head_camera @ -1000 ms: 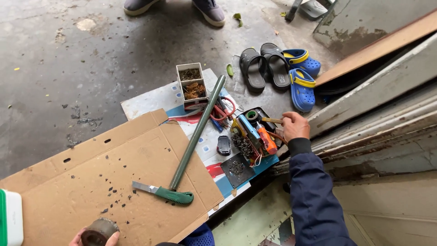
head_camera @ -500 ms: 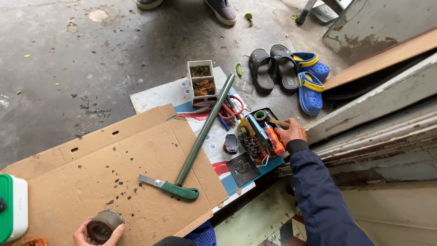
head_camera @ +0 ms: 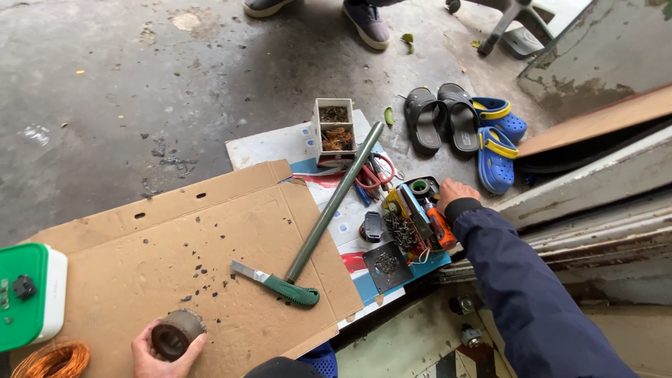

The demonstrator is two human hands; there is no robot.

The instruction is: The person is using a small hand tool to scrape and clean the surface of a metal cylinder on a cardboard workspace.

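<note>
The left hand (head_camera: 150,350) is sitting at about seven o'clock in the view, its fingers (head_camera: 194,343) curling around a short, dull metal cylinder (head_camera: 175,333) with a dark hollow centre and a rusty, rough face. The cylinder is resting on a flattened sheet of brown corrugated cardboard (head_camera: 140,266), matte and creased, sprinkled with small black crumbs.

The right hand (head_camera: 455,192) is reaching out at about three o'clock from a dark blue sleeve (head_camera: 525,294), lying over the edge of an open toolbox (head_camera: 413,224); whether its fingers are spread or pinching something cannot be told, since they are hidden behind the box's contents. The toolbox is crowded with grey screws, an orange-handled tool and a small roll of green tape.

A long grey-green metal pipe (head_camera: 336,199) is lying diagonally from the cardboard toward one o'clock, and just beside its lower end a green-handled utility knife (head_camera: 280,283) is lying with its pale blade out. At twelve o'clock a small white two-compartment box (head_camera: 334,129) is holding rusty brown bits. Red-handled pliers (head_camera: 378,175) are lying near the pipe.

At nine o'clock a glossy green and white plastic case (head_camera: 28,297) is sitting, with a coil of bare copper wire (head_camera: 52,360) below it. On the rough, stained concrete floor (head_camera: 140,91) at two o'clock, grey slippers (head_camera: 441,119) and blue clogs with yellow straps (head_camera: 497,140) are lined up.
</note>
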